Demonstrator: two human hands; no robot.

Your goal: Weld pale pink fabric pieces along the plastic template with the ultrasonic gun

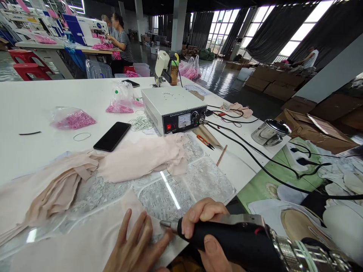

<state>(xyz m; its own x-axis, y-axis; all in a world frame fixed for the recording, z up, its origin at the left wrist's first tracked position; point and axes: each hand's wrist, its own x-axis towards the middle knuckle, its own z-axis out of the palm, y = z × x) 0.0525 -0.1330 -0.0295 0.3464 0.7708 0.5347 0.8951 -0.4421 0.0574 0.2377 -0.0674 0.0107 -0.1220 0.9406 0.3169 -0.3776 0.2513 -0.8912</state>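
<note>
My left hand lies with fingers spread on a beige fabric piece at the front of the table. Wrapped round a black handheld ultrasonic welder is my right hand. The welder's metal tip points left, at the fabric's right edge close to my left fingers; whether it touches the cloth I cannot tell. Beneath the fabric is a grey marbled sheet. Beyond it lie a stack of beige pieces and a folded beige pile.
A white control box with black cables stands behind. Around it are a phone, orange snips, a steel mug and bags of pink pieces. A person sits at a sewing machine at back left.
</note>
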